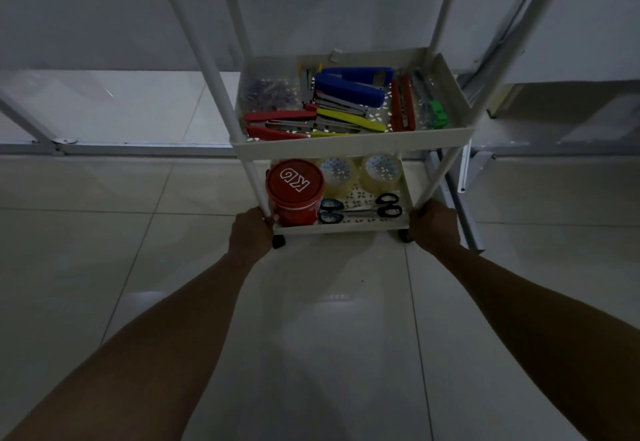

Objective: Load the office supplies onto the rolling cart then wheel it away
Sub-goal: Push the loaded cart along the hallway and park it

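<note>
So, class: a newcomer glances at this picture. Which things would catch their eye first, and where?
Probably the red tub on the cart's lower shelf, at its left. Next the blue staplers on the shelf above. Both hands, left hand and right hand, grip the near posts low down.

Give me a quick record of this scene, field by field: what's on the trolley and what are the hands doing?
cart: white rolling cart on a tiled floor
upper tray: blue staplers, red and yellow-handled tools, a green item
lower tray: red tub, two clear tape rolls, two scissors
left hand: gripping the near left post, low down
right hand: gripping the near right post, low down
task stage: supplies loaded, cart held ready to wheel
</note>
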